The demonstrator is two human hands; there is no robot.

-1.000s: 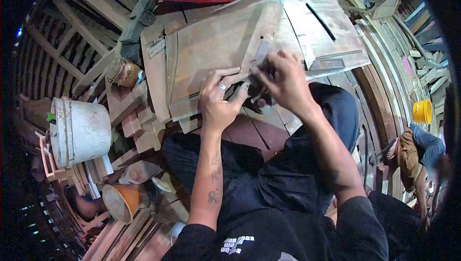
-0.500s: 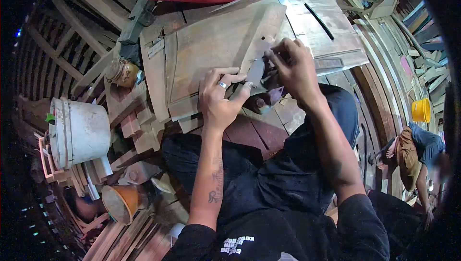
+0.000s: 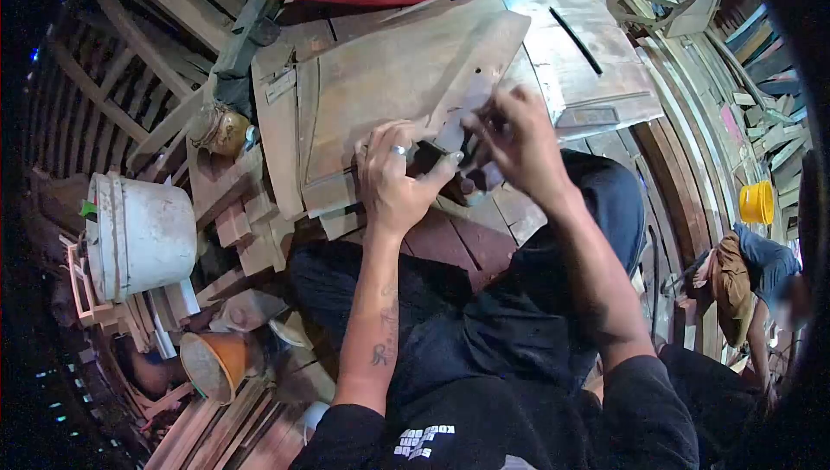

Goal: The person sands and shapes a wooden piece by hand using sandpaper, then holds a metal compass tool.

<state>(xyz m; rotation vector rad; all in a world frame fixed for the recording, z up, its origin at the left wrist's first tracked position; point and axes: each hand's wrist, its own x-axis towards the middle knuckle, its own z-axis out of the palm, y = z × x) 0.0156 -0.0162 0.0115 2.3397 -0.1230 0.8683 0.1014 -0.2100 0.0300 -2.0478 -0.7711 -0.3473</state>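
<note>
Narrowing the working gap

My right hand [image 3: 519,131] is sitting slightly nearer my left hand [image 3: 396,178] than half a second ago, its fingers bunching into a narrow pinch; I cannot tell what they are gripping. My left hand is curling its fingers, thumb standing apart, by the near end of a long, flat, pale-brown wooden piece [image 3: 496,49]; I cannot tell how firmly it is holding. The wooden piece is lying slantwise over a wide, brown wooden panel [image 3: 372,81], its far end now reaching further right. A flat, smooth-looking grey piece [image 3: 451,133] is showing between my hands. Judgement: I am making a small adjustment, the work staying centred on that near end.
</note>
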